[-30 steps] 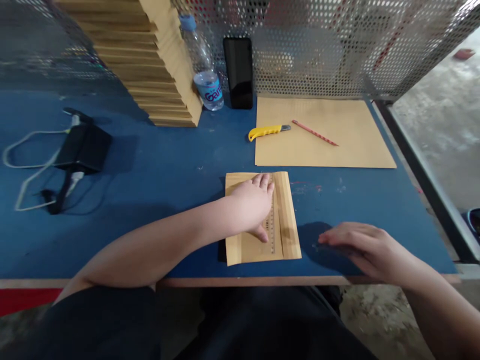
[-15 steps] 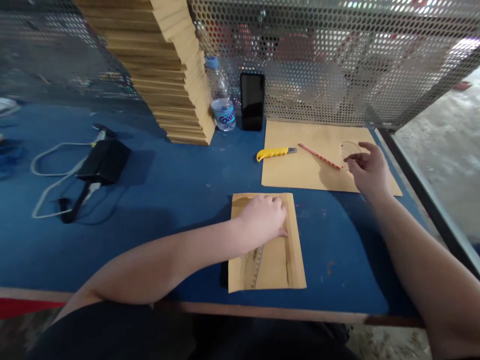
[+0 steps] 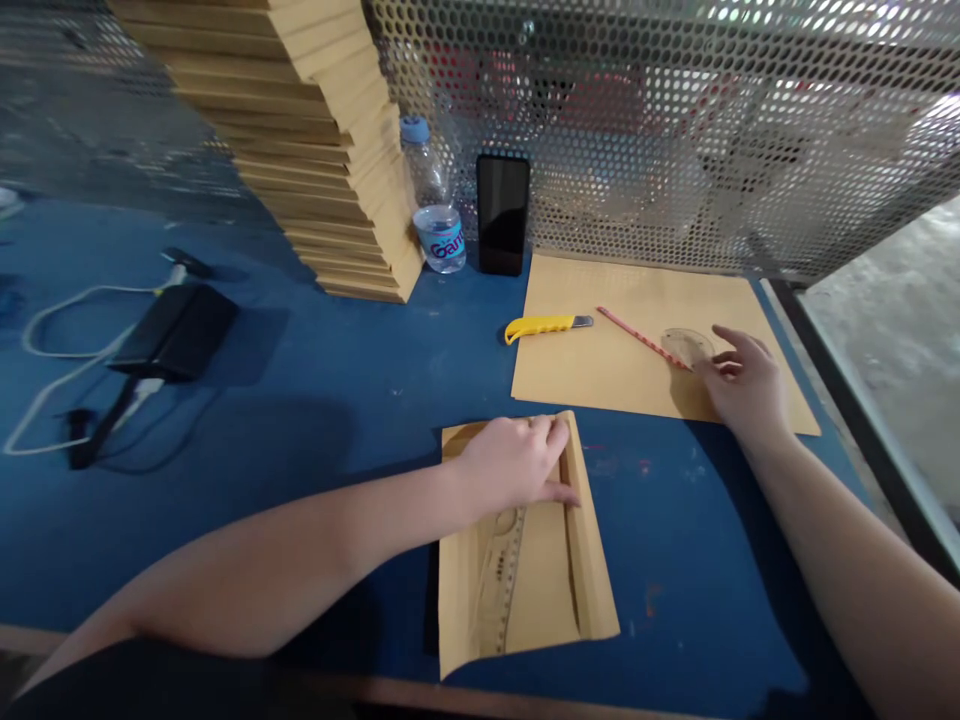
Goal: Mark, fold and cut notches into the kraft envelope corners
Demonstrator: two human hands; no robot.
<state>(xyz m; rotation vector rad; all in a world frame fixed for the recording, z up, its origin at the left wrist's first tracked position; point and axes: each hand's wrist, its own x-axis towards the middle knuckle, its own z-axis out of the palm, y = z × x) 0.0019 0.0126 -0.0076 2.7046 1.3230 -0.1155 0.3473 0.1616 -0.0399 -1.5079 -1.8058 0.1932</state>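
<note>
My left hand (image 3: 514, 460) lies over a folded brown paper sheet (image 3: 536, 590), fingers curled at its raised right-hand fold and thumb pressed against that strip. Beneath this hand a clear plastic ruler (image 3: 504, 580) rests on the sheet, its upper end covered. Farther right, my right hand (image 3: 746, 385) has its thumb and a curled finger at the lower right edge of a clear protractor (image 3: 686, 345), index finger stretched out above. The protractor is over a larger brown sheet (image 3: 585, 375). A red patterned pencil (image 3: 641, 337) ends beside it.
A yellow utility knife (image 3: 541, 326) lies across the large sheet's left edge, blade out. Behind stand a phone (image 3: 502, 215), a water bottle (image 3: 439, 220) and a tall leaning stack of brown cardboard (image 3: 345, 200) against perforated metal mesh (image 3: 622, 170). A black adapter (image 3: 174, 330) with cables sits left.
The protractor has turned and shifted left to the pencil's end, with my right hand following it. My left hand stays at the fold, and more of the ruler shows.
</note>
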